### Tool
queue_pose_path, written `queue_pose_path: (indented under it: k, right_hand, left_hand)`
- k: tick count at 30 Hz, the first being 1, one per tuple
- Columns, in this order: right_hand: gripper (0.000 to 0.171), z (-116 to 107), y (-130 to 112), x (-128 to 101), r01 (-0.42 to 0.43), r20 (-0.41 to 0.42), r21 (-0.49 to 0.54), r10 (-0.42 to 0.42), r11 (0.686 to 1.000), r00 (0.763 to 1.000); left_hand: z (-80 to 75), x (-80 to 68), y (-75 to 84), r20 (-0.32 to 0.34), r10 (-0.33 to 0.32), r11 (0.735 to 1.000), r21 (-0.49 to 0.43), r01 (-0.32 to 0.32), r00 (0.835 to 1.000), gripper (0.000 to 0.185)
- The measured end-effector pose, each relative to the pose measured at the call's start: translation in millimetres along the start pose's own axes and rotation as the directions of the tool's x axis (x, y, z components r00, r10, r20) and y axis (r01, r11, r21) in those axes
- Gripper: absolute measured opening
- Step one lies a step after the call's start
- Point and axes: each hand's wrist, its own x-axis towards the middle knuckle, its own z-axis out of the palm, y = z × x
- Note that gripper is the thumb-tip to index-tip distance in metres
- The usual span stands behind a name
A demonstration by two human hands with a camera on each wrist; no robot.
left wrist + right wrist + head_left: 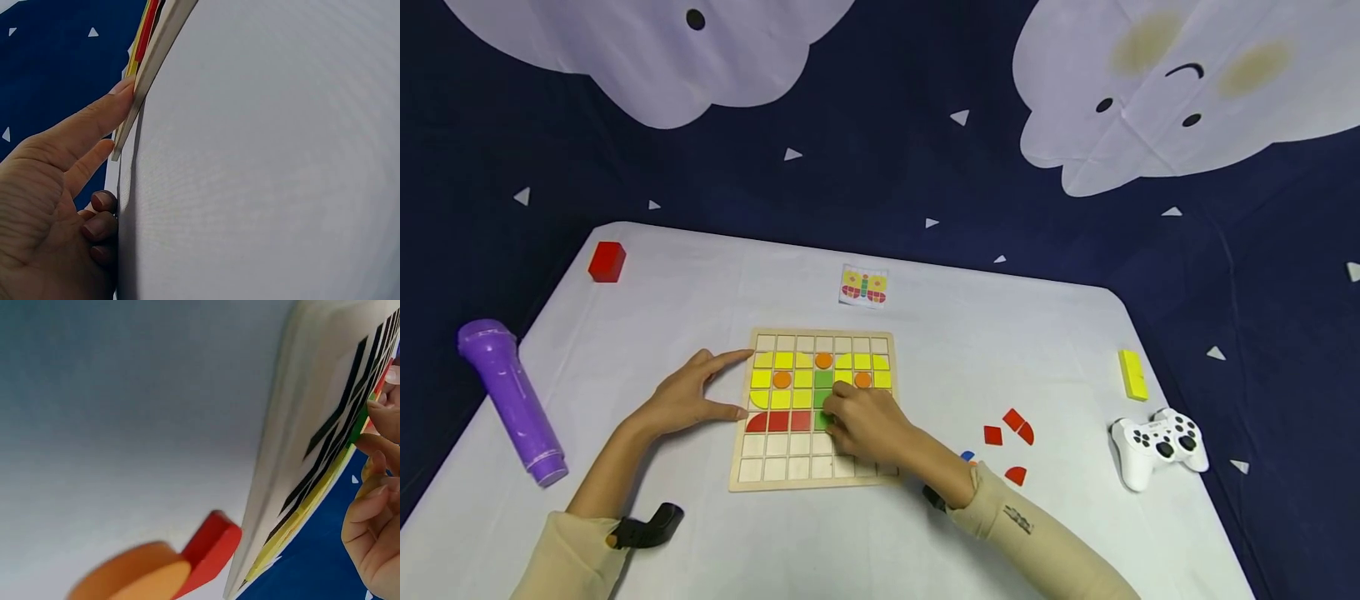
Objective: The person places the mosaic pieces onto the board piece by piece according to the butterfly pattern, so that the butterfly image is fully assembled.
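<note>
A wooden grid board lies on the white table, partly filled with yellow, orange, red and green tiles in a butterfly-like pattern. Along its left edge, my left hand touches the rim with thumb and index finger spread; the left wrist view shows the thumb right on that rim, the other fingers curled below. Over the middle column, my right hand has its fingers curled down at the green tiles. In the right wrist view, thumb and finger pinch a green square tile. The hand hides part of the board's lower right.
Behind the board lies a butterfly picture card. Loose red tiles and a blue piece lie right of the board. A purple toy microphone, red block, yellow block and white game controller sit toward the sides.
</note>
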Motion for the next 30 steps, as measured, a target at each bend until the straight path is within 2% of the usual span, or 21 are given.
queue_pose_path:
  k: [6, 12, 19, 30]
  right_hand:
    - [0.005, -2, -2, 2, -0.022, 0.032, 0.001, 0.022, 1.0, 0.999]
    - [0.019, -13, 4, -7, -0.077, 0.065, 0.032, 0.075, 0.996, 0.995]
    - [0.021, -33, 30, -42, -0.166, -0.007, 0.112, 0.168, 0.98, 0.986]
    - [0.021, -45, 67, -109, -0.305, -0.027, 0.063, 0.307, 0.95, 0.951]
  left_hand:
    - [0.6, -0.4, 0.9, 0.001, -0.011, 1.0, 0.003, 0.011, 1.0, 0.093]
    - [2.4, -1.0, -0.9, 0.004, -0.021, 1.0, 0.009, 0.021, 1.0, 0.093]
    - [1.2, -0.2, -1.6, 0.001, -0.012, 1.0, 0.018, 0.012, 1.0, 0.093]
    - [0.8, 0.6, 0.8, 0.007, -0.011, 1.0, 0.029, 0.011, 1.0, 0.093]
